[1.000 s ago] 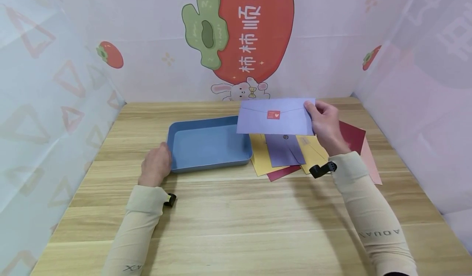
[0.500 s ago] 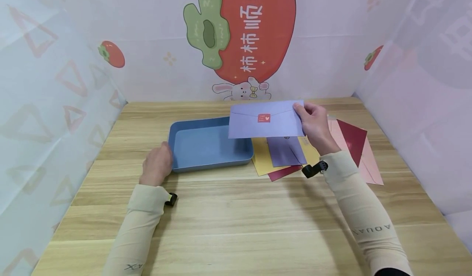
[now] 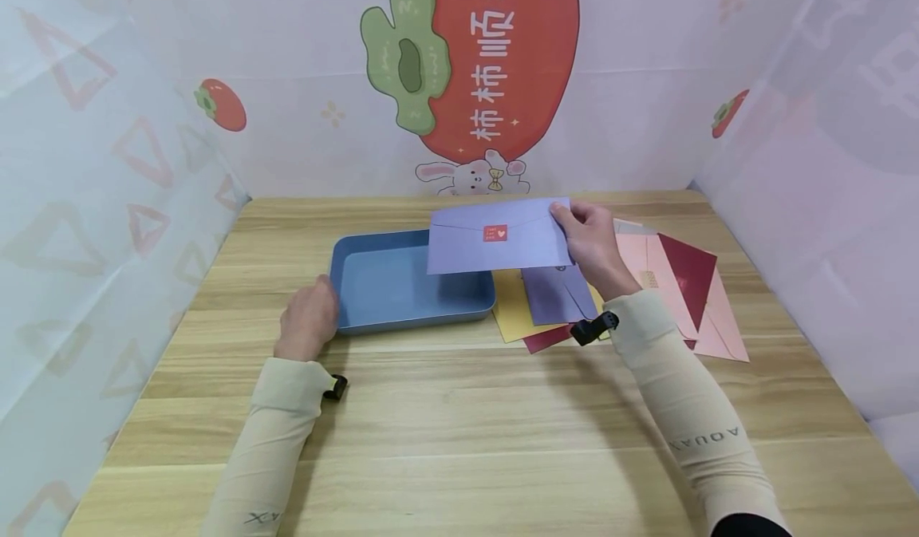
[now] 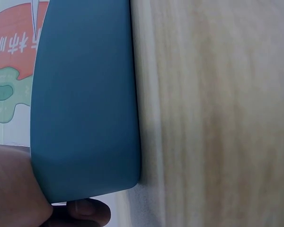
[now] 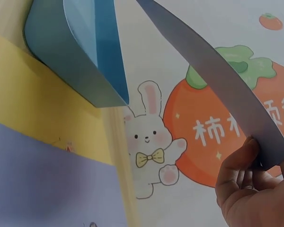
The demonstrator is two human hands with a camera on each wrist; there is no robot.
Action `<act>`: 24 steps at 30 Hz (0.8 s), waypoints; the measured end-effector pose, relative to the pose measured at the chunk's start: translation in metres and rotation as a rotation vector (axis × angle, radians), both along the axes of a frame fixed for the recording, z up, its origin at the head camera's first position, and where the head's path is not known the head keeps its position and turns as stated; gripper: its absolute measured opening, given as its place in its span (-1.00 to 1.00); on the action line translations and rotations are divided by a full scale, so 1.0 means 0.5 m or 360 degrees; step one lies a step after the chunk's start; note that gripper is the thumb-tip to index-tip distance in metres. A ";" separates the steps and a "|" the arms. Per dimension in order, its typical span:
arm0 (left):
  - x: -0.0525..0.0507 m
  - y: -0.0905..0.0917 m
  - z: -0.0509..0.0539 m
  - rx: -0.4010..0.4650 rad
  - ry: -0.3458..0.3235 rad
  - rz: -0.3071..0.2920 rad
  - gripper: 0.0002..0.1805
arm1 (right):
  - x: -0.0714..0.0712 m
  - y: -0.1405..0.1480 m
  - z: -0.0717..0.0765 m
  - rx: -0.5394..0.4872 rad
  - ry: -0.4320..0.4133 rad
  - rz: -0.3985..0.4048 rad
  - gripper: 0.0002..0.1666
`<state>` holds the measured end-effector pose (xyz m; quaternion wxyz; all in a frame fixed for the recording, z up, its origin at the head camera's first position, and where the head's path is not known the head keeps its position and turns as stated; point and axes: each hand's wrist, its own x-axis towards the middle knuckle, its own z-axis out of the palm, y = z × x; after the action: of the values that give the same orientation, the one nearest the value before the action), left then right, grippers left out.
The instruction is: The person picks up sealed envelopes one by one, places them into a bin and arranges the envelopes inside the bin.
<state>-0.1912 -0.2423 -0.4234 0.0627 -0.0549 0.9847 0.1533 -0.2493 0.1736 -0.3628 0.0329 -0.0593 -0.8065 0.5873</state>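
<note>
A: How far along?

B: Judged early overall, partway through one carry. Holding lilac envelope [image 3: 463,250] off the table [image 3: 431,433], slanted, above tray's [image 3: 416,323] right part in head view; apart from the rim in right wrist view. Not yet set down. Seeing no envelope in tray's visible part; far right corner hidden from the head camera.

A: Left over?

B: By judgement, everything loose to the right of tray. Lying overlapped on the table, apart from both hands.

A: Fingers?

B: With right hand [image 3: 596,242], pinching lilac envelope by its right end, thumb on the side with the sticker [image 3: 495,234], other fingers behind. With left hand [image 3: 305,321], curled round tray's left end and gripping there, judging from left wrist view; exact finger placing partly hidden.

A: Count?

B: Counted one tray, two hands, one lilac envelope, one sticker on it. Also one purple envelope [image 3: 560,296], lying over a yellow envelope [image 3: 513,313]. Of yellow, sure of one; cannot tell about a second from a sliver at purple's right. Of red, two: lower red [image 3: 547,338], poking out from under yellow, and right red [image 3: 685,270]. Of pink, two: upper pink [image 3: 649,258], over right red, and lower pink [image 3: 721,329], under it. Beyond upper pink, a pale edge [image 3: 635,226], too hidden to name. Making seven envelopes at least, without counting that edge.
</note>
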 end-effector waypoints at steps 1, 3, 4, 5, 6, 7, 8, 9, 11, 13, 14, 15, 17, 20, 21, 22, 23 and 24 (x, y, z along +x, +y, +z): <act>0.000 0.000 0.000 -0.0001 -0.0009 0.0001 -0.67 | -0.001 -0.004 0.000 -0.0001 -0.0006 0.0002 -0.44; -0.001 0.001 0.001 -0.0008 -0.0027 0.0005 -0.66 | -0.004 -0.013 -0.002 -0.0006 -0.0005 0.0007 -0.45; -0.002 0.001 0.002 -0.0012 -0.0037 0.0006 -0.67 | -0.005 -0.018 -0.002 -0.0009 -0.0004 0.0008 -0.45; -0.002 0.002 0.003 -0.0016 -0.0042 0.0009 -0.66 | -0.006 -0.022 -0.003 -0.0015 -0.0006 0.0011 -0.46; -0.002 0.002 0.003 -0.0019 -0.0045 0.0013 -0.66 | -0.008 -0.027 -0.003 -0.0019 -0.0012 0.0013 -0.46; -0.002 0.002 0.003 -0.0022 -0.0048 0.0014 -0.66 | -0.009 -0.031 -0.003 -0.0023 -0.0018 0.0017 -0.46; -0.001 0.002 0.003 -0.0025 -0.0045 0.0016 -0.66 | -0.011 -0.035 -0.004 -0.0028 -0.0026 0.0022 -0.46; -0.001 0.002 0.004 -0.0026 -0.0041 0.0015 -0.66 | -0.012 -0.039 -0.004 -0.0031 -0.0034 0.0026 -0.45; 0.000 0.003 0.004 -0.0025 -0.0029 0.0012 -0.66 | -0.013 -0.047 -0.004 -0.0038 -0.0051 0.0039 -0.45; 0.000 0.003 0.004 -0.0021 -0.0017 0.0009 -0.67 | -0.015 -0.055 -0.003 -0.0043 -0.0056 0.0048 -0.45; 0.000 0.003 0.004 -0.0020 -0.0010 0.0007 -0.67 | -0.015 -0.059 -0.003 -0.0044 -0.0056 0.0052 -0.45; 0.000 0.004 0.004 -0.0016 -0.0006 0.0007 -0.67 | -0.015 -0.063 -0.003 -0.0043 -0.0053 0.0055 -0.46; 0.000 0.004 0.004 -0.0011 0.0004 0.0009 -0.66 | -0.016 -0.071 -0.002 -0.0051 -0.0047 0.0065 -0.46; 0.001 0.004 0.003 -0.0011 0.0013 0.0011 -0.66 | -0.017 -0.083 -0.002 -0.0076 -0.0041 0.0092 -0.48; 0.002 0.004 0.003 -0.0012 0.0016 0.0013 -0.67 | -0.017 -0.087 -0.002 -0.0091 -0.0042 0.0102 -0.49; 0.002 0.004 0.002 -0.0015 0.0018 0.0017 -0.67 | -0.018 -0.090 -0.003 -0.0103 -0.0046 0.0115 -0.49; 0.002 0.004 0.002 -0.0017 0.0018 0.0019 -0.68 | -0.018 -0.094 -0.002 -0.0112 -0.0052 0.0125 -0.50; 0.002 0.004 0.001 -0.0020 0.0018 0.0021 -0.68 | -0.018 -0.097 -0.002 -0.0116 -0.0055 0.0135 -0.51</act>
<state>-0.1903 -0.2403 -0.4227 0.0556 -0.0609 0.9856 0.1477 -0.2584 0.1250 -0.3638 -0.0082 -0.0364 -0.7868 0.6161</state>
